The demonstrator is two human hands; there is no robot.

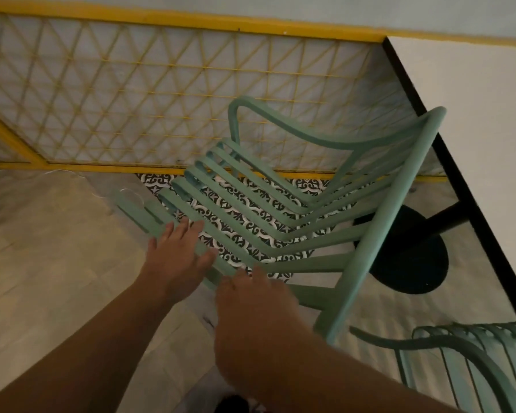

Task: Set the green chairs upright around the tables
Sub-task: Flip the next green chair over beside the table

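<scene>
The green slatted chair [280,210] is in the middle of the scene, tilted rather than standing square, its top rail leaning against or just beside the black edge of the white table [474,120] on the right; its legs are out of sight, so I cannot tell how it meets the floor. The left hand [176,257] lies flat and open on the near ends of the slats, fingers spread, grasping nothing. The right hand [256,296] is blurred, resting at the slat ends just to the right; whether it grips a slat I cannot tell. This looks like the righting of this chair, midway. The next move likely calls for a firm two-handed hold and a swing clear of the table's black pedestal base [411,257]. A second green chair [474,368] sits near right. Beyond stands a yellow lattice railing [161,99] over patterned floor tiles [251,231].
</scene>
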